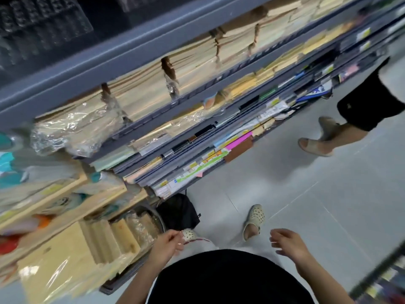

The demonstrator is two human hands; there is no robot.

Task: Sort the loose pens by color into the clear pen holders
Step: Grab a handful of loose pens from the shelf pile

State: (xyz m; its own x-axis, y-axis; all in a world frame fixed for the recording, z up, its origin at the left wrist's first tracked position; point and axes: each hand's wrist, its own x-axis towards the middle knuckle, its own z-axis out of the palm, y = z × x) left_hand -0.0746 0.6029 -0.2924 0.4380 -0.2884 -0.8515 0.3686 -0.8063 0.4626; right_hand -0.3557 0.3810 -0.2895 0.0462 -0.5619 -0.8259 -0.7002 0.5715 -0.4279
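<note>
Grey shelving [131,51]: ran from near left to far right, packed with paper stacks [142,95]; the whole view was smeared by motion.
Pens: 0 loose pens could be made out, so where they lay could not be told.
Clear holders: 1 clear gridded plastic piece [43,20] sat on the dark far-left shelf, too blurred to say whether it was a pen holder.
Left hand [168,242]: hung low beside the wooden boards [65,244], fingers loosely curled with the thumb close to the fingertips, and nothing seen in it.
Right hand [287,242]: hung well apart from the left, over the floor tiles [306,205], fingers loosely curled, holding nothing.
Stage: judged as sorting not under way at this spot, with 2 empty hands and no pens in reach.
Risk 1: a black bag [177,211] lay on the floor at the foot of the shelving, just beyond the near cream clog [188,234]; a step toward the shelf could have caught it and caused a trip.
Risk 2: a second person's legs [341,132] stood far right in the same aisle; walking that way with the head down could have meant a bump.
Risk 3: several paper stacks and plastic wraps overhung the shelf edges; a hurried reach could have dragged them off.
Risk 4: with sight this blurred, pen colours could easily have been misjudged and pens dropped in the wrong holder.
</note>
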